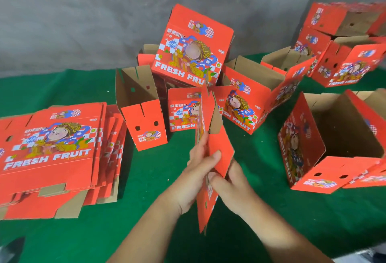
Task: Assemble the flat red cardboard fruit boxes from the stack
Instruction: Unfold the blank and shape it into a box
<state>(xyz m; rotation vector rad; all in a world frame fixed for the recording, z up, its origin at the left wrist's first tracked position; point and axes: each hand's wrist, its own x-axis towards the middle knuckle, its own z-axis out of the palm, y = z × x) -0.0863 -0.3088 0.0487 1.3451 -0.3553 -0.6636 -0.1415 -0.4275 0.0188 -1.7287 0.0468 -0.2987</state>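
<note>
On the green tabletop (62, 241), I hold one flat red blank (211, 158) edge-on between my two hands, its printed face turned away left so the fold lines run up and down in front of me, which I judge is the stance for popping it open into a sleeve. My left hand (198, 170) is clamped on the blank's near edge, thumb laid across the plain red panel; my right hand (229, 183) grips it from the other side, fingers curled round the lower part, the two hands almost touching. The stack of flat boxes (56, 154) lies fanned at the left, within easy reach, too overlapped to count. Assembled boxes crowd the back and right, out of the working space: I count about eight, among them a narrow open one (142, 112) just beside the stack, a printed one tilted on top of others (192, 47), and a large open one (334, 143) at the right.
</note>
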